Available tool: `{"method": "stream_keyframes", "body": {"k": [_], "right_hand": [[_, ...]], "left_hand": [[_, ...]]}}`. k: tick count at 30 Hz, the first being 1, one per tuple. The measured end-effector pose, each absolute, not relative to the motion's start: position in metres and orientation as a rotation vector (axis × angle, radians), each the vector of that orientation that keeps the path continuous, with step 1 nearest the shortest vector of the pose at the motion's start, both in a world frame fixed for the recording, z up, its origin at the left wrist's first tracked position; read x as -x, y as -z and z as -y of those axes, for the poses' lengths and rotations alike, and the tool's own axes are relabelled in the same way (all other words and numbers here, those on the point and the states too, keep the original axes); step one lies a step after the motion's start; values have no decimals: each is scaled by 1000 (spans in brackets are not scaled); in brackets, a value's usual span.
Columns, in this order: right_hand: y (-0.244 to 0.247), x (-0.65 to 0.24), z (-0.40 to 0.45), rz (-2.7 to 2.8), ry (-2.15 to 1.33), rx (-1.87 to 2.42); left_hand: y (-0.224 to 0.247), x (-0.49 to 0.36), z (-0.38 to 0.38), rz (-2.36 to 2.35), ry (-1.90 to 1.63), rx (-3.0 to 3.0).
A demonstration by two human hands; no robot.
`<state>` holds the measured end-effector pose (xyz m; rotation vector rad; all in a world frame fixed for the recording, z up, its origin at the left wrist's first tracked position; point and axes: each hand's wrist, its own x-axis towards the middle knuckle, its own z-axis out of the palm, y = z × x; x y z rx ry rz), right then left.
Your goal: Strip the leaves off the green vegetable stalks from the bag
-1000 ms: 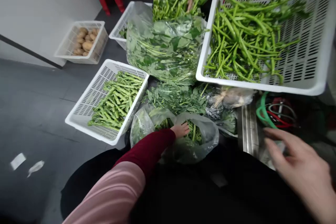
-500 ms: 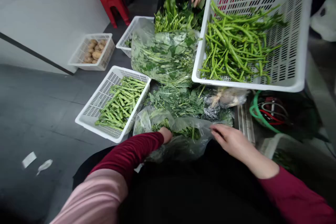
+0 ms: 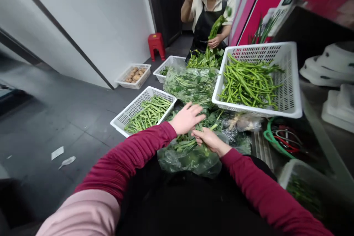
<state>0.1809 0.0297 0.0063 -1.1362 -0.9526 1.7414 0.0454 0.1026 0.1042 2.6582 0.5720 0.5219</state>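
My left hand (image 3: 186, 118) is open, fingers spread, just above the leafy greens and close to my right hand. My right hand (image 3: 210, 140) is closed around a stalk of leafy greens; a pale stem end (image 3: 214, 127) sticks out above it. Below both hands, a clear plastic bag (image 3: 190, 160) lies in front of my lap, with green stalks (image 3: 184, 143) in its mouth. Behind the hands are more loose leafy greens (image 3: 214, 118) and a large clear bag stuffed with greens (image 3: 192, 84).
White baskets hold cut green stems (image 3: 149, 114), long green stems (image 3: 249, 84) and potatoes (image 3: 135, 75). A co-worker (image 3: 207, 18) holds a bunch of greens behind the pile. A green-rimmed basket (image 3: 269, 138) and a white scale (image 3: 329, 62) are at right; a red stool (image 3: 156, 44) stands farther back.
My left hand has come out of the bag and opened above the greens. My right hand has left the bag's edge and now grips a stalk. The view has tilted up, revealing the co-worker.
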Motion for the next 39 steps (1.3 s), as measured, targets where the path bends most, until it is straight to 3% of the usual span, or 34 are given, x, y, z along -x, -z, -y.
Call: {"method": "stream_keyframes", "body": {"k": [4, 5, 8, 10, 15, 20, 24, 29, 32, 39], "right_hand": [[-15, -185, -30, 474, -1757, 906], [-18, -186, -32, 412, -1736, 864], [-34, -179, -34, 281, -1707, 731], [-47, -167, -32, 189, -1749, 629], [-70, -140, -25, 92, -1795, 455], [-66, -143, -38, 364, -1651, 809], [-57, -153, -59, 502, -1373, 928], [-51, -150, -76, 542, -1611, 660], [-48, -147, -80, 571, -1579, 677], [-47, -150, -90, 767, -1002, 1336]], "left_hand": [[-88, -24, -40, -1270, -1057, -1832], [-72, -21, -21, -1345, -983, -1560], [-19, -23, 16, -1109, -314, -995], [0, -30, 14, -1013, -457, -817], [-17, -37, -38, -540, -821, -655], [-33, -18, -70, -727, -978, -495], [-25, -9, -71, -685, -873, -467], [-18, -24, -43, -631, -780, -409], [-22, -25, -37, -523, -621, -398], [-20, -17, -55, -824, -1026, -729]]}}
